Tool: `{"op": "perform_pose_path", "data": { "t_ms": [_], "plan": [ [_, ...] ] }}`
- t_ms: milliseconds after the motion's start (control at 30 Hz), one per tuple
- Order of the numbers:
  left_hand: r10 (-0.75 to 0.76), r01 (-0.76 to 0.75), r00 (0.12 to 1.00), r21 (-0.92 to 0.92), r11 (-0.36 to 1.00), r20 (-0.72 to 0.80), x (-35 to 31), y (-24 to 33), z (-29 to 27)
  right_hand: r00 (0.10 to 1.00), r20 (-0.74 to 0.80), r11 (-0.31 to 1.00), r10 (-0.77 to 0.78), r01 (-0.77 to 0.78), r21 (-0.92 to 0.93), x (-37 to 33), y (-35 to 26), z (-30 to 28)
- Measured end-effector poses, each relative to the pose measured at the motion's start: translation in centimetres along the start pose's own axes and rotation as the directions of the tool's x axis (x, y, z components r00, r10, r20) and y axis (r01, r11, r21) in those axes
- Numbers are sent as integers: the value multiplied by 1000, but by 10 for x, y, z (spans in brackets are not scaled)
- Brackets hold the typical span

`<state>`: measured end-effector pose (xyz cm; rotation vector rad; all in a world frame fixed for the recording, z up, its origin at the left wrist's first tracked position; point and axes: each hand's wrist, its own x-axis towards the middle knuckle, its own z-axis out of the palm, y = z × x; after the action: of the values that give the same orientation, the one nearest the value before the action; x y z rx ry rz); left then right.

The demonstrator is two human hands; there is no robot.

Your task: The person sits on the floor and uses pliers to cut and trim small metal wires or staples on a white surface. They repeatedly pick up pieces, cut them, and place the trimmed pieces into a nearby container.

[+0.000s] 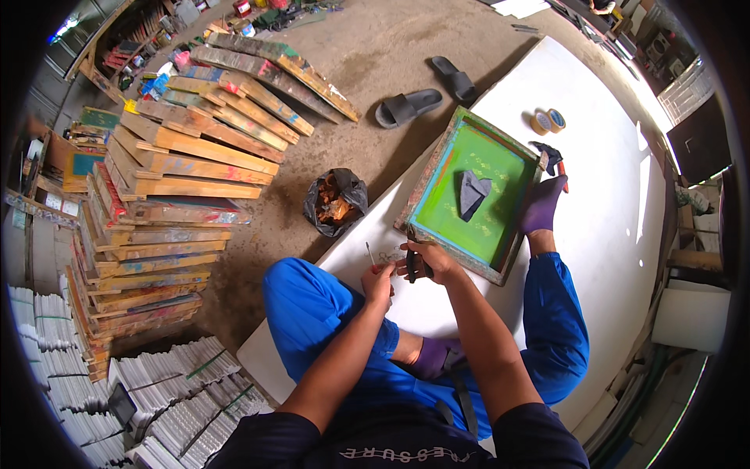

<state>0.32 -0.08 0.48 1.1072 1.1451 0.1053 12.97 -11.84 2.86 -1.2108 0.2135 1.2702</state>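
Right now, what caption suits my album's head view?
Bare left hand and right hand, close together beside a green, rectangular, wood-framed screen.

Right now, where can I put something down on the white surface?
Right of the purple sock, the white surface is bare to its edge. It's crowded around the frame, with tape rolls, left hand and right hand nearby.

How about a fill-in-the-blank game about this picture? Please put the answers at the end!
1. The thin tool is in the person's ____ hand.
2. The dark cloth lies on a screen that is mostly coloured ____.
3. The person's trousers are bright ____.
4. The number of dark slippers lying on the floor is ____.

Missing words: left; green; blue; two.
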Motion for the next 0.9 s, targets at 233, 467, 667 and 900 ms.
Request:
{"op": "perform_pose_path", "data": {
  "t_ms": [233, 467, 667, 900],
  "plan": [
    [-30, 30, 998, 2, 1000, 56, 12, -10, 0, 999, -46, 999, 24, -22, 40, 5, 3, -3],
    [-12, 12, 1000, -18, 1000, 16, 11, -9, 4, 937, -295, 901, -186, 43, -432, 7, 7, 11],
    [29, -30, 999, -44, 999, -31, 13, -7, 8, 693, -405, 444, -597, -136, -886, 17, 33, 34],
    [-72, 72, 997, -125, 989, 6, 10, 8, 0, 875, -294, 441, -386, -105, -891, -10, 41, 39]
  ]
}}
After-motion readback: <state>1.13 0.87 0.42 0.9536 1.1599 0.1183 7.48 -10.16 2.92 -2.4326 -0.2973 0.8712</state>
